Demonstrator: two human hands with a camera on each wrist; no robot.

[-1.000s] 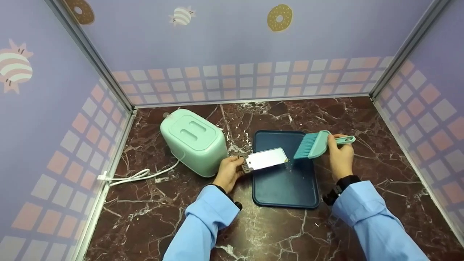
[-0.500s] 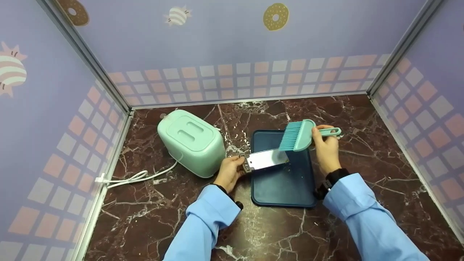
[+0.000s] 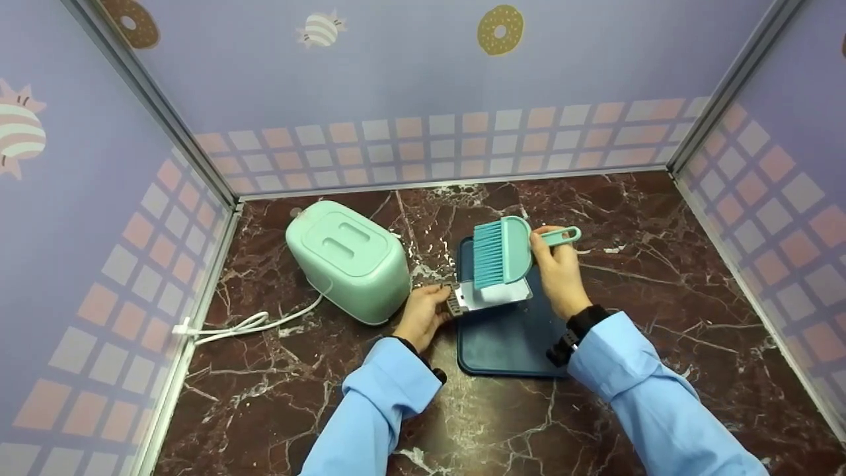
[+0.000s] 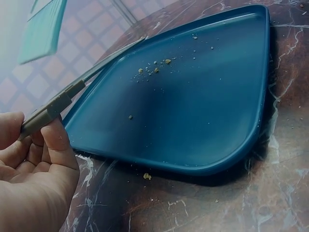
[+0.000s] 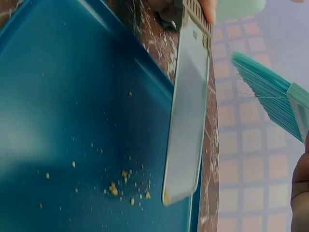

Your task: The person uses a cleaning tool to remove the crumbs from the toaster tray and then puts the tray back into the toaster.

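Observation:
In the head view, my left hand (image 3: 421, 316) pinches the slotted brown end of a flat metal crumb tray (image 3: 494, 297), which is held over a dark blue tray (image 3: 509, 354). A yellowish crumb sits at its far corner in the right wrist view. My right hand (image 3: 563, 276) grips the handle of a small turquoise brush (image 3: 517, 248). Its bristles (image 5: 263, 92) hang above the crumb tray, apart from it in both wrist views. Crumbs (image 4: 157, 70) lie scattered on the blue tray.
A mint-green toaster (image 3: 350, 261) stands to the left, its white cord (image 3: 251, 322) running to the left wall. White bits and crumbs (image 4: 147, 176) dot the marbled tabletop around the blue tray. Patterned panels (image 3: 396, 79) enclose the back and sides.
My right hand has carried the brush leftward, from the crumb tray's far end to above its middle. My left hand keeps the crumb tray nearly in place.

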